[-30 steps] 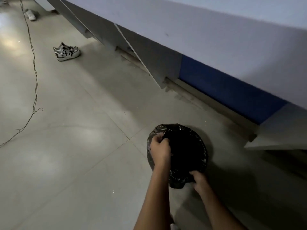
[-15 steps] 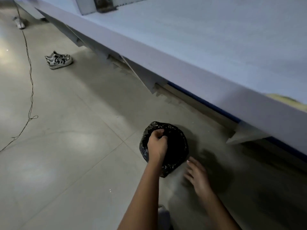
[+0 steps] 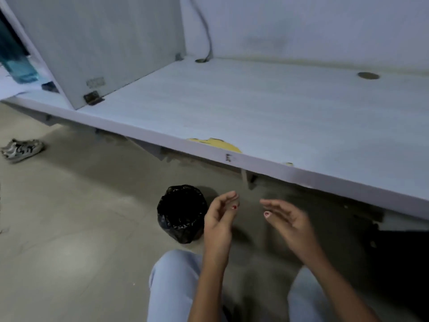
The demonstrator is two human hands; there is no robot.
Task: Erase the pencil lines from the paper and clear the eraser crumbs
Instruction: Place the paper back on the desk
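Note:
A small bin lined with a black plastic bag (image 3: 182, 212) stands on the floor below the desk edge. My left hand (image 3: 219, 217) hangs just right of the bin with loosely curved fingers and holds nothing. My right hand (image 3: 286, 219) is a little further right, fingers relaxed and empty, slightly blurred. Both hands are in the air in front of the pale desk (image 3: 267, 112). No paper, pencil lines or eraser show on the desk top in front of me.
A divider panel (image 3: 97, 43) stands on the desk at the left, with a blue bottle (image 3: 16, 56) and papers beyond it. The desk edge has a chipped yellow patch (image 3: 218, 144). Shoes (image 3: 21, 148) lie on the floor far left. My knees (image 3: 171, 287) are below.
Both hands have let go of the black bin bag and lifted away to its right. The view has risen from the floor to the desk top.

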